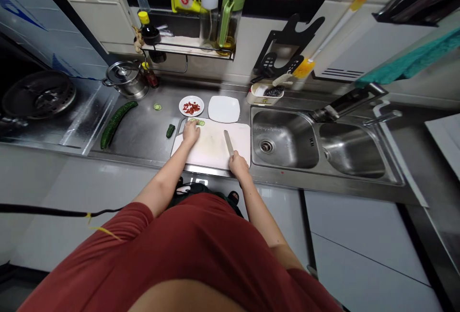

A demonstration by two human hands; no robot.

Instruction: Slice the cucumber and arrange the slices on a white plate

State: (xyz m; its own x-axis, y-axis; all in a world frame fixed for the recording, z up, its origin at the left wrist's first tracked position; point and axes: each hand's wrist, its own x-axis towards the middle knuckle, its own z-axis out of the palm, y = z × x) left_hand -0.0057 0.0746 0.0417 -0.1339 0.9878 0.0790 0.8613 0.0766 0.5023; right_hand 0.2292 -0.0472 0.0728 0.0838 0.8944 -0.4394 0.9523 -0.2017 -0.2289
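Note:
A white cutting board (pixel 212 151) lies on the steel counter. My left hand (pixel 191 133) is at the board's upper left corner, fingers curled down on thin cucumber slices (pixel 201 122) that show just past the fingertips. My right hand (pixel 239 163) is closed around the handle of a knife (pixel 228 143), whose blade points away from me over the right part of the board. Left of the board lies a short cucumber piece (pixel 170 131). Behind the board stand a white plate of chopped red pieces (pixel 191 107) and a bare white square plate (pixel 224 109).
A whole cucumber (pixel 117 124) and a few loose slices (pixel 157 107) lie to the left. Farther back stands a lidded steel pot (pixel 126 79). A double sink (pixel 285 137) adjoins the board on the right. The wall rack (pixel 187 49) holds bottles above the counter.

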